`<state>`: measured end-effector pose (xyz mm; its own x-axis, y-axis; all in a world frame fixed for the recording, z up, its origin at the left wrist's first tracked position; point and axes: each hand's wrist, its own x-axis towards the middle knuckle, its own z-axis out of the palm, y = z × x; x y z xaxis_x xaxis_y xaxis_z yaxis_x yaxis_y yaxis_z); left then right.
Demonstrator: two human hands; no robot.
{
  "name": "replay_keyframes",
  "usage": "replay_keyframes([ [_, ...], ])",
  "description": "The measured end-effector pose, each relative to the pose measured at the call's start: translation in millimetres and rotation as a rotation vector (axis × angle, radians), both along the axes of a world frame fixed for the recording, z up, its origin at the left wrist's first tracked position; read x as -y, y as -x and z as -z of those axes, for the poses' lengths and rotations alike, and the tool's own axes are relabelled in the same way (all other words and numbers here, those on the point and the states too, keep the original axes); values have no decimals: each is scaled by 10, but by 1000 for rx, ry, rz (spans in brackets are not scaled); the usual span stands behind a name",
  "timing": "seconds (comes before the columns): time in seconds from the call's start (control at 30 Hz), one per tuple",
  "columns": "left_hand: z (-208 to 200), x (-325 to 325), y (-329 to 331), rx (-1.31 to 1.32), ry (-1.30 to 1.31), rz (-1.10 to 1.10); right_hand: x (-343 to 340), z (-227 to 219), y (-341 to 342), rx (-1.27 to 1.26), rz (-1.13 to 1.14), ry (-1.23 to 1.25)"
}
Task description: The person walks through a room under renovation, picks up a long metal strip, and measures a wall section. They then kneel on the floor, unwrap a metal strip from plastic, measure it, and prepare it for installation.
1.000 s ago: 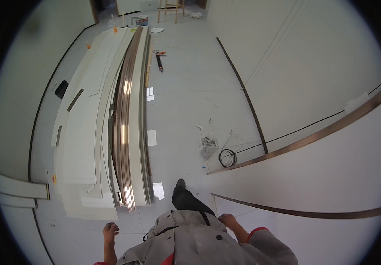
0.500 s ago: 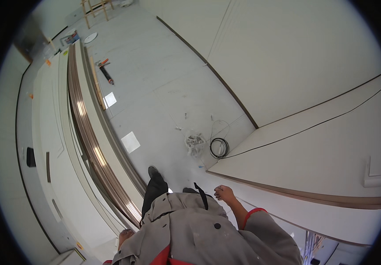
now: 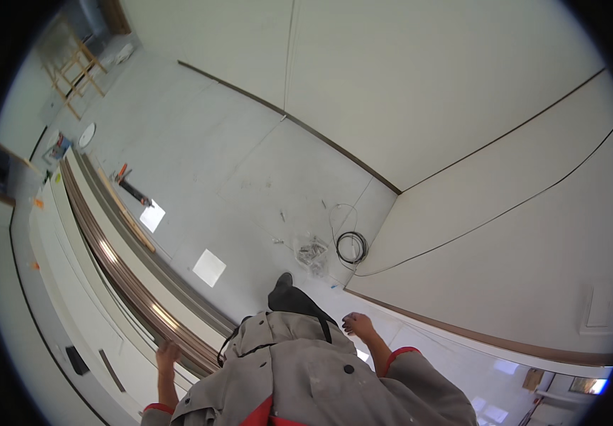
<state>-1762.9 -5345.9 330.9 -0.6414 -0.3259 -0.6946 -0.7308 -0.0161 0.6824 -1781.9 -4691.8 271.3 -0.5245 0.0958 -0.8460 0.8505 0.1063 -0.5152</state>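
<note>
Left hand (image 3: 168,353): fingers curled, no object visible in it, over the brown trim strips (image 3: 134,282); can't tell if touching. Right hand (image 3: 356,324): half-curled, looks empty, well apart from strips. Left is nearer. Strips' long axis runs 11 to 5 o'clock, most length out at 11 from left hand, beside pale panels (image 3: 72,284). From right hand: parts bag (image 3: 311,255) at 11, black cable coil (image 3: 364,248) at 12, brown edge strip (image 3: 463,331) at 3. Floor (image 3: 207,142) spans stack to wall (image 3: 406,92); caulking gun (image 3: 134,192) on it, 12 from left hand.
</note>
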Motion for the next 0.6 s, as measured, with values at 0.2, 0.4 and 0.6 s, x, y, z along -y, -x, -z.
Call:
replay_keyframes([
  [0.2, -32, -383, 944, 233, 63, 586, 149, -514, 885, -192, 277, -45],
  [0.4, 351, -338, 2238, 249, -20, 546, 173, -490, 668, -86, 431, -138],
  [0.6, 589, -312, 3569, 211, -140, 578, 473, -584, 526, -12, 531, -210],
])
